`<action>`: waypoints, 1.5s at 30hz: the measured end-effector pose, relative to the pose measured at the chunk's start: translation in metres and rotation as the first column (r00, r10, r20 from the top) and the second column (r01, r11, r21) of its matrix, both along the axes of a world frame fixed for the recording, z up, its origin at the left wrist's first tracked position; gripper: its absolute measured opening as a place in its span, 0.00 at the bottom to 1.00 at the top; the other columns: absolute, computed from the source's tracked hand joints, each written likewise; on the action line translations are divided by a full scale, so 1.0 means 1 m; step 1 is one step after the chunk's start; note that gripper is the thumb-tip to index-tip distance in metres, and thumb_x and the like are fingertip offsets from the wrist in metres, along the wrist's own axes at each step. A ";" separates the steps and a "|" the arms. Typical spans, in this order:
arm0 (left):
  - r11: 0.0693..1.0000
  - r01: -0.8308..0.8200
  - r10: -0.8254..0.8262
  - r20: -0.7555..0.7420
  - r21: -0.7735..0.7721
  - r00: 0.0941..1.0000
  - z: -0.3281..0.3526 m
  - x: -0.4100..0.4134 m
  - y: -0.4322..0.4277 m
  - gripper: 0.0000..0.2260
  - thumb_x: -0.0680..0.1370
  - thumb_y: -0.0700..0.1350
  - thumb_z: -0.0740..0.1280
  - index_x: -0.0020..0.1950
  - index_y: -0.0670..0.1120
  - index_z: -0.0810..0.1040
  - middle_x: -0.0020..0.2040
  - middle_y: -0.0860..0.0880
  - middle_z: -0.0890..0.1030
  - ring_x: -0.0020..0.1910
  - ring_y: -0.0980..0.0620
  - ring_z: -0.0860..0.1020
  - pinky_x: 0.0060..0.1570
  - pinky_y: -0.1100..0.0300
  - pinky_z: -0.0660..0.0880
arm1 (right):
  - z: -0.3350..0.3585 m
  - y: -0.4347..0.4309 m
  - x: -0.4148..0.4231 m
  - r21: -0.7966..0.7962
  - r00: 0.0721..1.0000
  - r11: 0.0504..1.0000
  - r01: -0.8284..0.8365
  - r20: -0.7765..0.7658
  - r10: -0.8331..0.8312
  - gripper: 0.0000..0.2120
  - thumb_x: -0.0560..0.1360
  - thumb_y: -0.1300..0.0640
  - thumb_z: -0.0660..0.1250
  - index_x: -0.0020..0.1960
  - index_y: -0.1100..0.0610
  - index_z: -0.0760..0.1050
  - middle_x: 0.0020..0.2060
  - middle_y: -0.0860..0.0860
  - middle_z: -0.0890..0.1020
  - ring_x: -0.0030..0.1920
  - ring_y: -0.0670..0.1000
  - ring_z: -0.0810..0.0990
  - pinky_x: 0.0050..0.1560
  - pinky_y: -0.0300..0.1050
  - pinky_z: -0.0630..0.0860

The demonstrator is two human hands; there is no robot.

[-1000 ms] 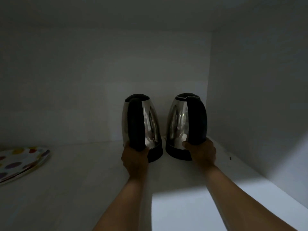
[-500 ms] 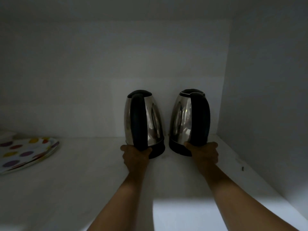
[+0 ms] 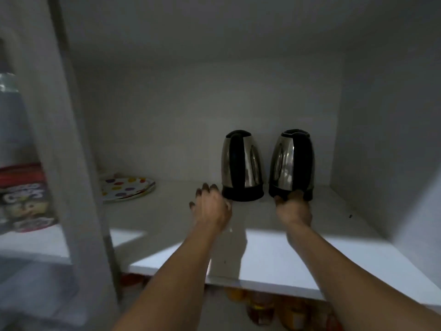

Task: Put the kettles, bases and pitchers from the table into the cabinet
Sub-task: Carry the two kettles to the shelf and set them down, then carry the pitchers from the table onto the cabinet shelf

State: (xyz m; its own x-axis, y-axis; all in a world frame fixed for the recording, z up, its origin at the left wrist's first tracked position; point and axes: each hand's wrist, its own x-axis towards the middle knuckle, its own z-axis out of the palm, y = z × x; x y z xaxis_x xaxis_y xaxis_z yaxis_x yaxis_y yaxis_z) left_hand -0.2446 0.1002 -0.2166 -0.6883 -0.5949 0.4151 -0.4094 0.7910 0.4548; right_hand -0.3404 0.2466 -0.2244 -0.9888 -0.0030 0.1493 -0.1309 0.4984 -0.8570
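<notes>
The white cabinet shelf [image 3: 274,254] carries two steel kettles upright near its back right corner. The left kettle [image 3: 242,167] stands just beside the right kettle [image 3: 292,166], apart. The left hand [image 3: 211,206] is spread loose, beside its kettle's base. The right hand [image 3: 292,206] touches the right kettle's base; grip unclear.

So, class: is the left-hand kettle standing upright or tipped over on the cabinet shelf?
Upright. The left kettle stands on its black bottom on the shelf, lid uppermost, beside the right kettle.
</notes>
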 end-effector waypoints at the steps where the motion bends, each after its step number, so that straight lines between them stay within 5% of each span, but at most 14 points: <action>1: 0.998 -0.029 0.029 -0.003 -0.058 1.000 0.005 0.026 0.001 0.23 0.79 0.53 0.63 0.70 0.42 0.68 0.71 0.43 0.68 0.72 0.42 0.65 0.67 0.42 0.66 | 0.002 -0.005 0.024 0.009 0.999 0.999 -0.033 -0.034 0.033 0.24 0.79 0.50 0.65 0.69 0.62 0.68 0.65 0.67 0.75 0.65 0.67 0.75 0.61 0.54 0.72; 6: 0.987 -0.130 0.129 -0.012 -0.098 0.992 0.011 0.177 0.000 0.30 0.81 0.55 0.59 0.79 0.44 0.57 0.81 0.45 0.52 0.80 0.42 0.51 0.74 0.35 0.52 | 0.003 -0.041 0.162 0.119 0.941 0.955 -0.272 -0.176 0.290 0.22 0.81 0.46 0.61 0.70 0.57 0.68 0.68 0.62 0.72 0.67 0.66 0.72 0.64 0.56 0.70; 11: 0.920 -0.382 0.387 0.047 -0.086 0.921 0.014 0.354 -0.031 0.30 0.81 0.57 0.60 0.79 0.46 0.57 0.82 0.46 0.49 0.80 0.39 0.49 0.73 0.31 0.50 | 0.007 -0.101 0.307 0.168 0.827 0.842 -0.512 -0.166 0.536 0.27 0.80 0.44 0.61 0.73 0.59 0.65 0.70 0.61 0.72 0.68 0.65 0.72 0.64 0.57 0.71; 16: 0.725 -0.686 0.689 0.075 -0.059 0.721 0.019 0.540 -0.053 0.29 0.82 0.58 0.56 0.79 0.44 0.57 0.82 0.44 0.49 0.79 0.37 0.50 0.73 0.30 0.51 | 0.002 -0.161 0.467 0.214 0.592 0.613 -0.761 -0.156 0.790 0.25 0.80 0.45 0.62 0.71 0.59 0.66 0.69 0.62 0.72 0.68 0.65 0.72 0.65 0.57 0.71; 22: 0.420 -0.907 0.893 0.187 -0.025 0.408 -0.008 0.734 -0.023 0.29 0.83 0.58 0.55 0.79 0.44 0.56 0.82 0.44 0.50 0.79 0.39 0.52 0.72 0.32 0.51 | -0.017 -0.197 0.653 0.306 0.209 0.232 -0.923 -0.109 0.972 0.26 0.80 0.44 0.61 0.72 0.59 0.64 0.70 0.61 0.70 0.68 0.65 0.71 0.64 0.58 0.72; 27: 0.166 -0.986 0.961 0.223 0.018 0.166 -0.037 0.851 0.010 0.26 0.82 0.56 0.57 0.76 0.43 0.62 0.80 0.43 0.56 0.77 0.39 0.57 0.72 0.34 0.57 | -0.043 -0.203 0.776 0.335 -0.065 -0.054 -0.941 -0.022 0.998 0.27 0.80 0.44 0.61 0.71 0.59 0.64 0.69 0.60 0.70 0.68 0.64 0.71 0.65 0.58 0.72; 34: -0.099 -0.984 0.959 0.279 0.145 -0.055 -0.096 0.949 0.013 0.22 0.82 0.53 0.60 0.72 0.44 0.67 0.75 0.44 0.65 0.72 0.39 0.66 0.68 0.36 0.63 | -0.102 -0.224 0.893 0.331 -0.273 -0.308 -0.892 0.150 0.950 0.26 0.79 0.44 0.62 0.69 0.60 0.66 0.68 0.60 0.73 0.67 0.63 0.73 0.62 0.55 0.72; 39: -0.304 -0.905 0.921 0.334 0.298 -0.200 -0.132 1.000 -0.003 0.18 0.81 0.47 0.61 0.70 0.43 0.67 0.72 0.42 0.67 0.70 0.39 0.68 0.67 0.41 0.65 | -0.135 -0.258 0.966 0.243 -0.358 -0.431 -0.869 0.292 0.887 0.21 0.78 0.43 0.62 0.59 0.60 0.72 0.58 0.59 0.79 0.58 0.62 0.77 0.48 0.48 0.67; 42: -0.373 -0.865 0.903 0.344 0.336 -0.256 -0.149 1.024 -0.014 0.19 0.81 0.46 0.62 0.70 0.42 0.67 0.71 0.42 0.68 0.70 0.39 0.69 0.67 0.41 0.66 | -0.153 -0.273 1.005 0.136 -0.400 -0.469 -0.872 0.353 0.846 0.20 0.76 0.40 0.66 0.41 0.57 0.71 0.46 0.58 0.76 0.46 0.58 0.75 0.45 0.47 0.68; 43: -0.385 -0.857 0.900 0.347 0.344 -0.265 -0.153 1.032 -0.018 0.20 0.81 0.46 0.62 0.71 0.42 0.66 0.71 0.42 0.68 0.70 0.39 0.69 0.68 0.41 0.66 | -0.156 -0.276 1.017 0.109 -0.400 -0.469 -0.876 0.378 0.835 0.22 0.74 0.38 0.67 0.43 0.58 0.74 0.48 0.58 0.78 0.48 0.59 0.77 0.46 0.47 0.70; 45: -0.411 -0.845 0.884 0.377 0.342 -0.277 -0.161 1.047 -0.020 0.22 0.80 0.47 0.65 0.71 0.42 0.66 0.71 0.42 0.68 0.69 0.38 0.69 0.67 0.41 0.67 | -0.162 -0.278 1.037 0.073 -0.380 -0.448 -0.891 0.424 0.822 0.37 0.67 0.31 0.69 0.62 0.59 0.76 0.60 0.59 0.80 0.60 0.62 0.78 0.55 0.50 0.74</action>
